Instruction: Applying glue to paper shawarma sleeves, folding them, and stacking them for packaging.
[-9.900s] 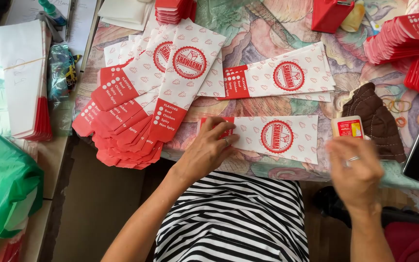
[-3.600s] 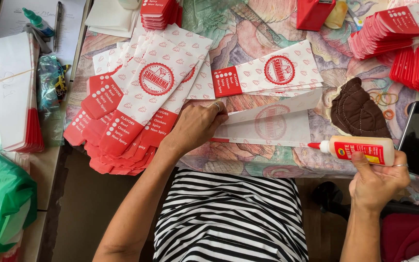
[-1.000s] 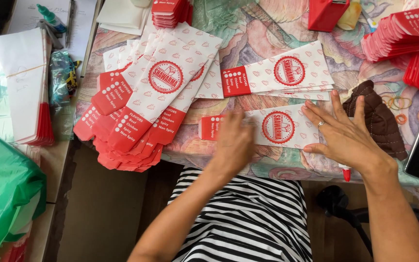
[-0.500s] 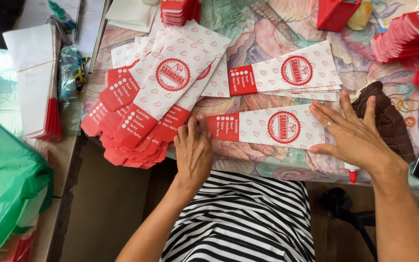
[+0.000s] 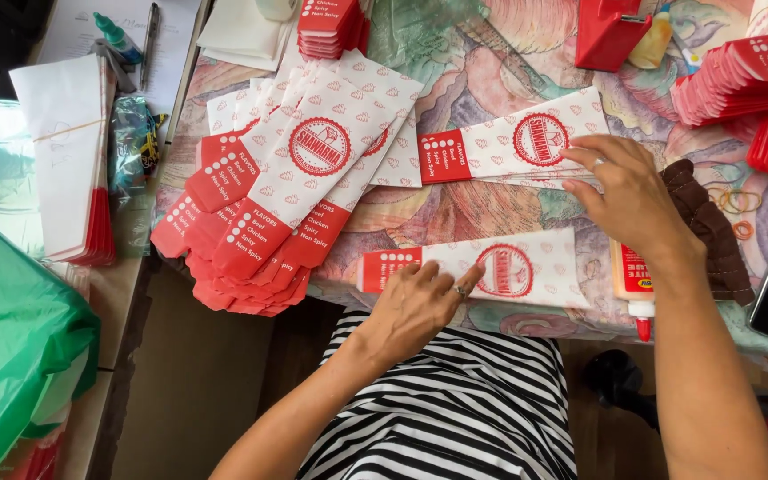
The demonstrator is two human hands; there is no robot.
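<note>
The left hand [image 5: 420, 307] lies flat and open on the near sleeve [image 5: 482, 271] at the table [image 5: 491, 80] edge — not gripping. The right hand [image 5: 628, 191] rests open-fingered on the far sleeve [image 5: 513, 147]. A glue bottle [image 5: 635, 283] lies just beside it — a pile [image 5: 286, 200] sits left.

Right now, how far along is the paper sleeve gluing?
Done: a fanned pile of finished sleeves lies at the table's left. In hand: the left hand presses flat the sleeve nearest the table edge; the right hand touches the stack of flat sleeves behind it. The glue bottle lies set down. Left: that stack.
</note>
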